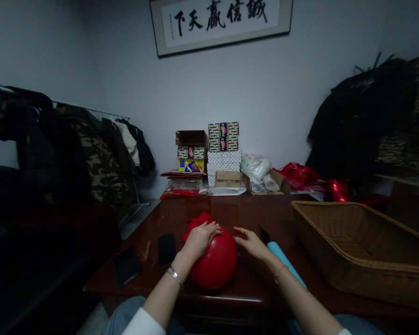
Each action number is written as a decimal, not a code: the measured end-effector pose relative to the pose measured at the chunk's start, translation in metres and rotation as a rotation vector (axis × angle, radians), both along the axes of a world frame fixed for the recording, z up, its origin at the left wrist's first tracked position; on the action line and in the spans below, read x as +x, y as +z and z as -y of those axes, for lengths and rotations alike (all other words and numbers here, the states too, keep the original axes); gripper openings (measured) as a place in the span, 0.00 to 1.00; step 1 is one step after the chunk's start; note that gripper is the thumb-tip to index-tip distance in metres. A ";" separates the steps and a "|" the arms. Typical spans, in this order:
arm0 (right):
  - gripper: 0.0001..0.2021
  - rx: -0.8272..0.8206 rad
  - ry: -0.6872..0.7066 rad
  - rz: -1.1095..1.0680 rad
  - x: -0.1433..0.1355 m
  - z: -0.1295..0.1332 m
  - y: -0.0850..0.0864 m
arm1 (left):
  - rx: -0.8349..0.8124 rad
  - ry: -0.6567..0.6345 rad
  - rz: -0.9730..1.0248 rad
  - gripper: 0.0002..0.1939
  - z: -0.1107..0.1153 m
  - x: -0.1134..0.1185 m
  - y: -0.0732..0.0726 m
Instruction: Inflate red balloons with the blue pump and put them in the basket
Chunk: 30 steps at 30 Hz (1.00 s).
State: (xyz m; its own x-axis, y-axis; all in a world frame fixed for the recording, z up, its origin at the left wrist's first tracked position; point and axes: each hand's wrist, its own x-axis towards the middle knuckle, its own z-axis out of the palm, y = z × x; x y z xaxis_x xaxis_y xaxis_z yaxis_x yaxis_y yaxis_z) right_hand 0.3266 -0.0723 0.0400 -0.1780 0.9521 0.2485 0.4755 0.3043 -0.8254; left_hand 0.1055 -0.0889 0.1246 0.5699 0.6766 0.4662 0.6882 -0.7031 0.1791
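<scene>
A round, inflated red balloon (214,260) is on the dark wooden table in front of me. My left hand (204,237) lies over its upper left side, fingers stretched out along the surface. Just right of the balloon is my right hand (249,242), open, with fingers apart and nothing in it; its fingertips come close to the balloon. Behind the left hand is a crumpled red heap (202,219), partly hidden. A light-blue tube with a black pointed tip, like a hand balloon pump (286,263), lies beside my right forearm and is partly covered by it.
A large wicker basket (338,267) takes up the table's right side. Two dark phone-like slabs, one a phone (166,250), the other a black device (127,266), lie at left near a small red stick (147,250). Stacked boxes (224,163) and a plastic bag (255,166) stand at the back.
</scene>
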 end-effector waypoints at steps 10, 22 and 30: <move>0.15 -0.003 -0.228 0.421 0.002 -0.008 -0.054 | 0.050 0.025 0.097 0.14 -0.006 -0.032 -0.011; 0.15 0.038 -0.190 0.605 -0.054 -0.027 -0.065 | 0.064 0.150 0.128 0.14 -0.011 -0.066 -0.013; 0.15 0.123 -0.197 0.661 -0.071 -0.038 -0.071 | 0.053 0.139 0.150 0.14 -0.013 -0.068 -0.026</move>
State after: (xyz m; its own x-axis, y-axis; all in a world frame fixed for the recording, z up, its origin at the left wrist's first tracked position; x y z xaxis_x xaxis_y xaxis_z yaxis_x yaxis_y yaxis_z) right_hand 0.2554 -0.0341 -0.0306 -0.1560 0.9541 0.2555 0.9218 0.2336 -0.3095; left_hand 0.0379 -0.0755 0.0982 0.3945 0.7159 0.5761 0.7473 -0.6148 0.2523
